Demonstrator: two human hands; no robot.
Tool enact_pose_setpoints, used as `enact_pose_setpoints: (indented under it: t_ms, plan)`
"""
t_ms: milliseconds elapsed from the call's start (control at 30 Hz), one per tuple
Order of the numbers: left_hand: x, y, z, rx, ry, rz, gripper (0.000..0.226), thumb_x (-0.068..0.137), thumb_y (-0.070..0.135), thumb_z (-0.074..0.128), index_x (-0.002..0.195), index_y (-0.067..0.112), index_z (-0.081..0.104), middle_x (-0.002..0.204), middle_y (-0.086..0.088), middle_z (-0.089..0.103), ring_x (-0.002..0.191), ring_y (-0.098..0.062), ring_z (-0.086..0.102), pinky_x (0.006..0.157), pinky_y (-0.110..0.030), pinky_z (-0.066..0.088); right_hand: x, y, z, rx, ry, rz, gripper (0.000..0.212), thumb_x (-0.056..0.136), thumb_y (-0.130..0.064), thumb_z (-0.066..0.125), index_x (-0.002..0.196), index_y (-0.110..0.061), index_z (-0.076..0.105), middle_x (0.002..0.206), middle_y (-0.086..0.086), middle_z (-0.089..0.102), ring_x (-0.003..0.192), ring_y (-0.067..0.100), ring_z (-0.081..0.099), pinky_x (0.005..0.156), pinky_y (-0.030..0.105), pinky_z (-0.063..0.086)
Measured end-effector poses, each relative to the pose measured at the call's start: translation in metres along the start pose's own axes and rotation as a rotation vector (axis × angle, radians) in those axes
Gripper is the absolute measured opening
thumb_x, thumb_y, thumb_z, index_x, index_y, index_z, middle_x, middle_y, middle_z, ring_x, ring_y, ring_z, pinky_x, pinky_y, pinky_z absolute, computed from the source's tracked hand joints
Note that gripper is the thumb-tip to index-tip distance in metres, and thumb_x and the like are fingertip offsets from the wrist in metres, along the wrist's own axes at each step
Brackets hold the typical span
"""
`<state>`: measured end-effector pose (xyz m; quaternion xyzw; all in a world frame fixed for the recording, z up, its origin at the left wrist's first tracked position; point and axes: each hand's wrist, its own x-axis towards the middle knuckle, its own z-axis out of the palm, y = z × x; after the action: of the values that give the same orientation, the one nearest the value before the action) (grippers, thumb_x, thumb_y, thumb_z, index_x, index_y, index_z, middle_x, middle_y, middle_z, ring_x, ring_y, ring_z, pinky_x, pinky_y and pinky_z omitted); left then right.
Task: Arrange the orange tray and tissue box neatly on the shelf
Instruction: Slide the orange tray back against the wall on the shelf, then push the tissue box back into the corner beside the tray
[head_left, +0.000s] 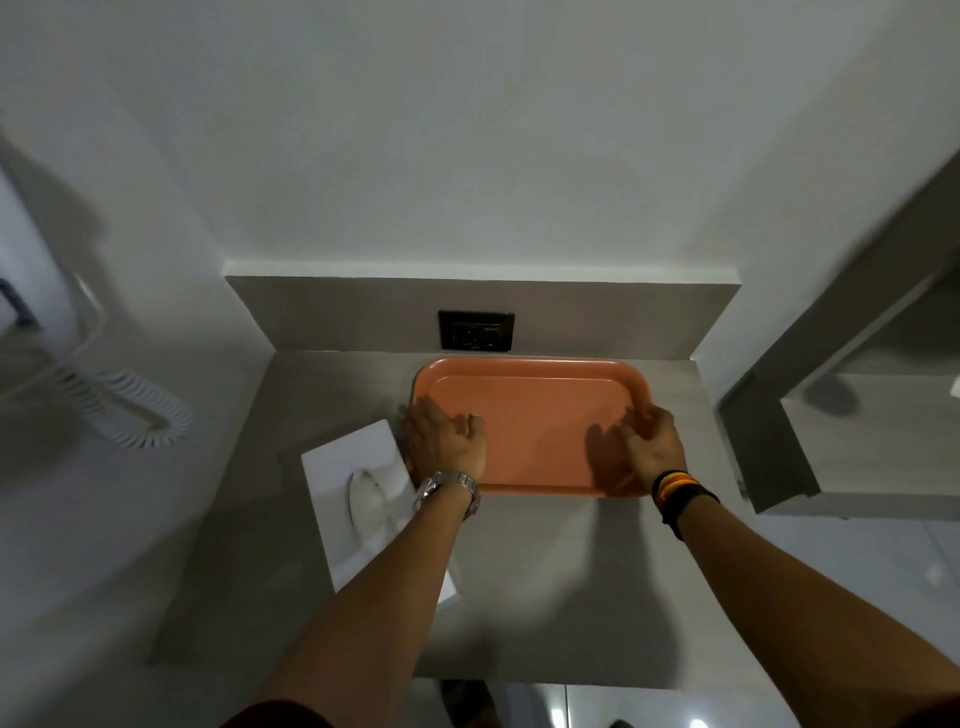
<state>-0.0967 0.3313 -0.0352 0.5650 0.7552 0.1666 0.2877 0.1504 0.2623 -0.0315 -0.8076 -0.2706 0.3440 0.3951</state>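
An orange tray lies flat on the grey shelf, its long side close to the back panel. My left hand rests on the tray's left edge with fingers spread. My right hand curls over the tray's right edge near its front corner. A white tissue box lies on the shelf to the left of the tray, turned at an angle, with a tissue showing in its oval slot. My left forearm covers the box's right corner.
A black wall socket sits in the back panel just behind the tray. A white coiled cord hangs on the left wall. A grey cabinet edge stands to the right of the shelf.
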Motion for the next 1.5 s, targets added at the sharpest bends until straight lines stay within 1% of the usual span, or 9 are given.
enact_pose_setpoints:
  t_ms: [100,200,300,400,667,1000,1267,1400,1500]
  plan:
    - [-0.026,-0.004,0.008,0.086,-0.018,0.126,0.083,0.099,0.048,0.041,0.163,0.009,0.005,0.172,-0.018,0.003,0.160,-0.035,0.002,0.130,-0.050,0.005,-0.022,0.008,0.004,-0.200,0.010,-0.191,0.057,0.091,-0.028,0.064,0.141,-0.012,0.043,0.147,0.017,0.048,0.135,0.041,0.047,0.114,0.060,0.034]
    - [-0.057,-0.007,0.016,0.151,-0.043,0.254,0.079,0.101,0.045,0.037,0.163,0.009,0.002,0.173,-0.015,-0.003,0.160,-0.032,-0.005,0.131,-0.050,0.002,-0.053,0.021,0.010,-0.501,-0.002,-0.470,0.064,0.098,-0.037,0.051,0.154,-0.016,0.029,0.166,0.014,0.023,0.153,0.032,0.021,0.125,0.052,0.007]
    - [-0.086,-0.016,0.025,0.241,-0.050,0.364,0.073,0.103,0.043,0.030,0.163,0.011,0.004,0.173,-0.013,-0.003,0.161,-0.030,-0.007,0.131,-0.049,-0.001,-0.080,0.039,0.014,-0.679,-0.106,-0.680,0.066,0.102,-0.043,0.034,0.159,-0.018,0.013,0.168,0.012,0.013,0.156,0.028,0.011,0.125,0.051,-0.002]
    - [-0.113,-0.032,0.035,0.291,-0.038,0.430,0.071,0.103,0.042,0.025,0.164,0.011,0.005,0.173,-0.011,-0.003,0.161,-0.027,-0.007,0.131,-0.046,-0.001,-0.096,0.063,0.009,-0.796,-0.157,-0.762,0.069,0.102,-0.050,0.024,0.160,-0.018,0.005,0.169,0.009,0.008,0.157,0.024,0.003,0.122,0.047,-0.010]
    - [-0.148,-0.054,0.058,0.377,-0.123,0.394,0.074,0.103,0.043,0.026,0.163,0.011,-0.005,0.173,-0.006,-0.012,0.161,-0.021,-0.009,0.129,-0.041,-0.007,-0.106,0.105,0.006,-0.896,-0.235,-0.734,0.077,0.101,-0.055,0.022,0.160,-0.011,-0.002,0.169,0.010,-0.002,0.157,0.026,-0.001,0.125,0.052,0.000]
    - [-0.126,-0.043,0.058,0.391,-0.129,0.314,0.079,0.100,0.050,0.023,0.163,0.012,-0.005,0.173,-0.006,-0.011,0.160,-0.023,-0.011,0.127,-0.047,-0.011,-0.089,0.079,0.021,-0.913,-0.272,-0.687,0.081,0.100,-0.057,0.022,0.159,-0.008,-0.003,0.169,0.012,-0.005,0.157,0.027,-0.004,0.126,0.046,-0.004]
    - [-0.122,-0.047,0.043,0.425,-0.133,0.384,0.077,0.100,0.048,0.019,0.162,0.010,-0.005,0.173,-0.009,-0.011,0.160,-0.025,-0.010,0.130,-0.046,-0.006,-0.103,0.068,0.029,-0.901,-0.234,-0.656,0.077,0.102,-0.054,0.021,0.159,-0.008,-0.001,0.169,0.013,-0.002,0.157,0.027,-0.003,0.125,0.046,-0.007]
    - [-0.115,-0.051,0.011,0.339,-0.011,0.405,0.072,0.102,0.040,0.022,0.163,0.010,0.000,0.173,-0.010,-0.007,0.160,-0.025,-0.010,0.131,-0.045,-0.006,-0.126,0.047,0.044,-0.785,-0.210,-0.720,0.063,0.104,-0.038,0.028,0.159,-0.010,0.016,0.168,0.014,0.016,0.156,0.027,0.010,0.126,0.044,-0.003]
    - [-0.109,-0.069,-0.024,0.269,0.109,0.326,0.069,0.102,0.032,0.028,0.163,0.010,0.005,0.173,-0.010,-0.001,0.161,-0.027,-0.005,0.131,-0.046,-0.001,-0.148,0.028,0.066,-0.602,-0.216,-0.772,0.048,0.101,-0.028,0.038,0.146,-0.012,0.044,0.150,0.014,0.050,0.141,0.031,0.043,0.123,0.043,0.025]
